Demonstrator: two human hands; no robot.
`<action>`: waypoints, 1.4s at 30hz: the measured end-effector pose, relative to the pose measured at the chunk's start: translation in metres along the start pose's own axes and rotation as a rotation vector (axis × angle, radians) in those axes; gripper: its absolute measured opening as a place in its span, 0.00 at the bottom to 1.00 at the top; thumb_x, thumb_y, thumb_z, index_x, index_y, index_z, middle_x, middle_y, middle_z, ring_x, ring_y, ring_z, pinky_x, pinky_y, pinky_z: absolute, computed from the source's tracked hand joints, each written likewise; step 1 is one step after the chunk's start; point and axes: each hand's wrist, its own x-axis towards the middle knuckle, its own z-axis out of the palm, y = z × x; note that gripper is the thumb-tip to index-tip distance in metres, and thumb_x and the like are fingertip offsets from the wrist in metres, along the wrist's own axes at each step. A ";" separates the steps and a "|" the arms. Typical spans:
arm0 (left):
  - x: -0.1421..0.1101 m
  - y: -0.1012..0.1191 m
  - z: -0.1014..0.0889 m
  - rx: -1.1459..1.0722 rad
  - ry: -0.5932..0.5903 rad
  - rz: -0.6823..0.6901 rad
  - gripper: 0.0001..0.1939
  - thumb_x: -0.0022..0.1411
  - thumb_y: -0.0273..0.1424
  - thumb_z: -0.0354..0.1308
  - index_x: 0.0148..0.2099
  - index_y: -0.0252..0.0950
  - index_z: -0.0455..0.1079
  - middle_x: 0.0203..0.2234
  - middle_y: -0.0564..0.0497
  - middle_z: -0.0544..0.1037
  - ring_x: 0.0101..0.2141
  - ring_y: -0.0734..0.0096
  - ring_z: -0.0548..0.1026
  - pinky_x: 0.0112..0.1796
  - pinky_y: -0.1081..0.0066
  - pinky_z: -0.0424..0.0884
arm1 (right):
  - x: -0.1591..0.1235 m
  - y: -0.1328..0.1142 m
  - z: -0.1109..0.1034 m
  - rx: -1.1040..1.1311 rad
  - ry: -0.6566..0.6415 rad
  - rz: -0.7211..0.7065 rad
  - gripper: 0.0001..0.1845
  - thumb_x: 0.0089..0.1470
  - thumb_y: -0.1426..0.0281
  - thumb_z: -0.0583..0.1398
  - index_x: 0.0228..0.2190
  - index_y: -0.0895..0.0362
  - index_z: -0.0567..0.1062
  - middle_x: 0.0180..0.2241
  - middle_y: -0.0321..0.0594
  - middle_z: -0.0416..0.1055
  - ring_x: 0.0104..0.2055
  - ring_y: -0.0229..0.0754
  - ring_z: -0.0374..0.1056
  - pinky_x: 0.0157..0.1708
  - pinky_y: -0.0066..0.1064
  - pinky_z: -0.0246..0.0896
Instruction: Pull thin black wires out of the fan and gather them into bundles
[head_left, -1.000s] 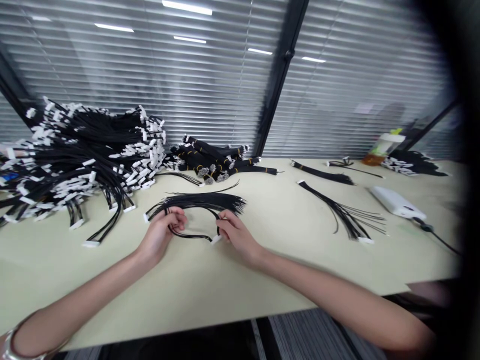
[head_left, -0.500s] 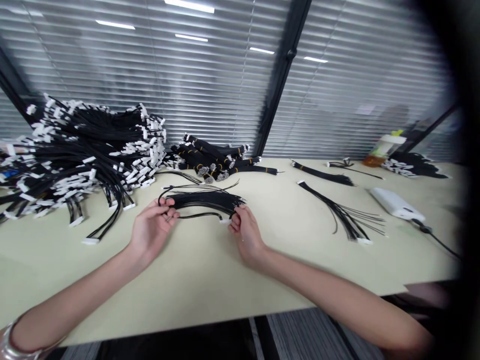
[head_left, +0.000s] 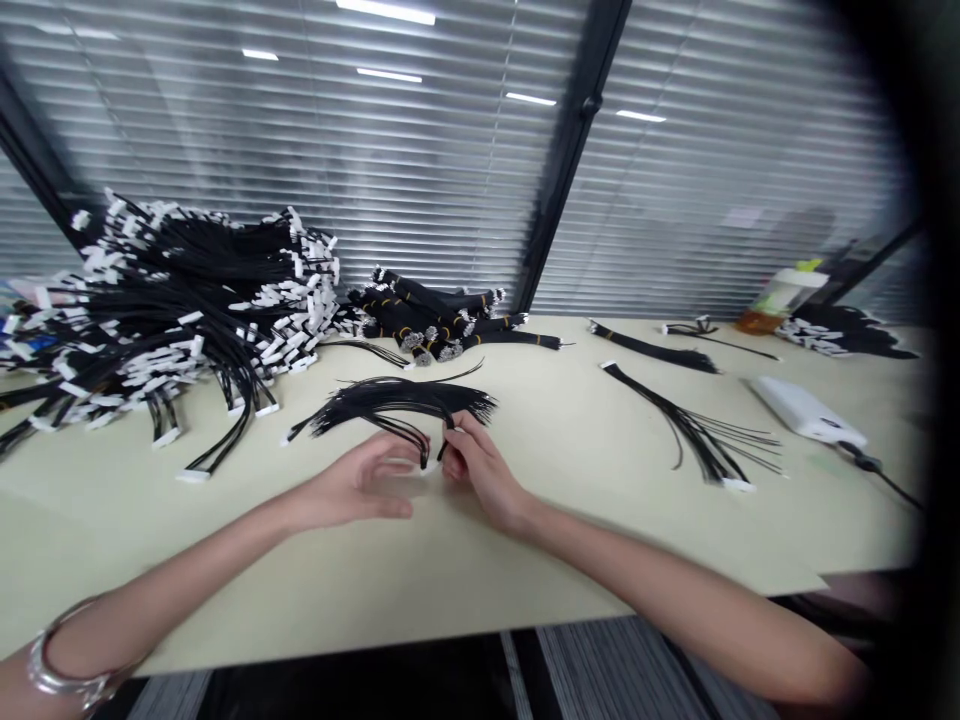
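Note:
A bundle of thin black wires (head_left: 401, 398) lies in front of me on the table, its far-left strand ending in a small white plug. My right hand (head_left: 484, 470) pinches black wires of a cable (head_left: 409, 428) that arches along the bundle's near side. Close to those fingertips a white connector (head_left: 430, 467) partly shows. My left hand (head_left: 360, 485) is open, fingers and thumb apart, just left of the connector. Its upper fingers reach beside the cable's end; whether they touch it I cannot tell.
A tall heap of black cables with white connectors (head_left: 202, 290) fills the left. Behind lie taped black wire bundles (head_left: 435, 315). On the right are a fanned-out cable harness (head_left: 675, 425), another wire bundle (head_left: 652, 348), a white power bank (head_left: 806, 410) with a cord and a cup (head_left: 784, 295).
My left hand has let go of the bundle's left end, moved right and opened. The right hand has shifted slightly left, off the bundle's right tips, and now pinches the cable near its connector.

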 end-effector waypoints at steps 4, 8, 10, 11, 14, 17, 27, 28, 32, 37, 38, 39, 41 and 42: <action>0.002 0.002 0.006 0.090 0.020 -0.089 0.11 0.57 0.32 0.59 0.44 0.36 0.71 0.43 0.43 0.72 0.43 0.63 0.72 0.46 0.62 0.68 | -0.002 -0.002 0.001 -0.109 -0.073 -0.020 0.08 0.61 0.64 0.49 0.31 0.54 0.57 0.18 0.29 0.55 0.24 0.35 0.53 0.29 0.28 0.48; 0.003 0.004 0.004 0.084 0.005 -0.104 0.09 0.60 0.34 0.56 0.41 0.36 0.71 0.39 0.45 0.74 0.40 0.65 0.72 0.42 0.67 0.67 | -0.003 -0.005 0.003 -0.174 -0.105 -0.024 0.08 0.62 0.65 0.48 0.31 0.54 0.56 0.19 0.29 0.56 0.25 0.35 0.54 0.31 0.29 0.49; 0.003 0.004 0.003 0.079 -0.015 -0.082 0.08 0.60 0.33 0.56 0.40 0.36 0.71 0.39 0.45 0.74 0.41 0.65 0.72 0.43 0.67 0.67 | -0.003 -0.005 0.004 -0.184 -0.109 -0.021 0.08 0.61 0.65 0.48 0.31 0.54 0.55 0.20 0.29 0.57 0.26 0.35 0.53 0.32 0.29 0.49; 0.002 0.003 0.003 0.076 -0.028 -0.074 0.07 0.60 0.32 0.56 0.40 0.36 0.70 0.39 0.45 0.74 0.41 0.65 0.72 0.43 0.67 0.66 | -0.002 -0.005 0.004 -0.189 -0.112 -0.022 0.08 0.61 0.64 0.48 0.32 0.54 0.55 0.20 0.28 0.57 0.26 0.35 0.54 0.32 0.29 0.49; 0.002 0.002 0.004 0.072 -0.066 -0.051 0.07 0.60 0.31 0.56 0.41 0.36 0.69 0.40 0.44 0.73 0.43 0.65 0.71 0.45 0.66 0.66 | -0.002 -0.004 0.003 -0.207 -0.123 -0.033 0.08 0.61 0.64 0.49 0.32 0.54 0.56 0.21 0.29 0.58 0.26 0.35 0.54 0.32 0.29 0.50; 0.002 0.001 0.004 0.076 -0.064 -0.017 0.06 0.60 0.31 0.56 0.40 0.35 0.68 0.42 0.43 0.72 0.46 0.64 0.71 0.47 0.66 0.65 | -0.001 -0.002 0.002 -0.207 -0.135 -0.059 0.08 0.61 0.64 0.49 0.33 0.54 0.57 0.22 0.30 0.59 0.27 0.35 0.55 0.33 0.29 0.51; 0.003 -0.009 0.003 0.261 0.032 -0.065 0.09 0.60 0.34 0.56 0.41 0.34 0.67 0.37 0.48 0.71 0.40 0.68 0.70 0.42 0.69 0.67 | 0.006 0.007 -0.002 0.139 -0.044 0.057 0.12 0.59 0.61 0.53 0.36 0.57 0.64 0.24 0.35 0.66 0.27 0.37 0.61 0.31 0.30 0.55; 0.003 -0.009 0.004 0.290 0.036 -0.073 0.09 0.60 0.34 0.56 0.41 0.34 0.67 0.36 0.49 0.70 0.39 0.69 0.70 0.41 0.69 0.67 | 0.007 0.006 -0.004 0.230 0.000 0.072 0.11 0.58 0.62 0.53 0.35 0.57 0.65 0.22 0.35 0.65 0.26 0.36 0.60 0.29 0.29 0.53; 0.001 -0.003 0.010 0.466 0.054 -0.086 0.12 0.56 0.32 0.59 0.44 0.38 0.67 0.38 0.50 0.70 0.39 0.68 0.68 0.41 0.69 0.64 | 0.013 -0.002 -0.018 0.466 0.143 0.091 0.07 0.54 0.65 0.54 0.32 0.56 0.66 0.24 0.33 0.61 0.26 0.34 0.57 0.29 0.27 0.54; -0.002 0.011 0.019 0.671 0.068 -0.207 0.13 0.57 0.32 0.57 0.45 0.41 0.64 0.39 0.53 0.70 0.38 0.68 0.69 0.38 0.71 0.64 | 0.014 -0.011 -0.028 0.373 0.086 0.027 0.08 0.54 0.66 0.57 0.37 0.53 0.71 0.38 0.35 0.64 0.36 0.33 0.60 0.35 0.25 0.55; -0.003 0.013 0.021 0.679 0.069 -0.211 0.13 0.57 0.32 0.56 0.45 0.41 0.63 0.39 0.52 0.70 0.38 0.68 0.69 0.38 0.70 0.64 | 0.012 -0.011 -0.027 0.298 0.058 -0.001 0.08 0.54 0.65 0.58 0.37 0.53 0.72 0.39 0.35 0.64 0.35 0.33 0.59 0.35 0.25 0.55; -0.003 0.013 0.022 0.690 0.072 -0.206 0.12 0.57 0.32 0.55 0.45 0.41 0.63 0.40 0.52 0.70 0.39 0.68 0.69 0.39 0.70 0.64 | 0.010 -0.011 -0.026 0.208 0.028 -0.028 0.08 0.55 0.65 0.58 0.36 0.54 0.73 0.38 0.35 0.65 0.34 0.32 0.59 0.34 0.25 0.55; -0.004 0.014 0.025 0.712 0.085 -0.204 0.12 0.57 0.31 0.55 0.45 0.41 0.62 0.41 0.53 0.69 0.39 0.69 0.68 0.39 0.70 0.63 | 0.006 -0.009 -0.021 0.022 -0.028 -0.073 0.08 0.55 0.65 0.58 0.34 0.56 0.75 0.33 0.36 0.67 0.31 0.32 0.60 0.34 0.26 0.55; -0.005 0.013 0.026 0.720 0.094 -0.208 0.12 0.57 0.31 0.55 0.45 0.42 0.61 0.41 0.53 0.69 0.39 0.69 0.68 0.39 0.70 0.63 | 0.004 -0.008 -0.019 -0.053 -0.053 -0.099 0.09 0.56 0.65 0.58 0.33 0.57 0.75 0.31 0.36 0.67 0.30 0.32 0.61 0.35 0.26 0.56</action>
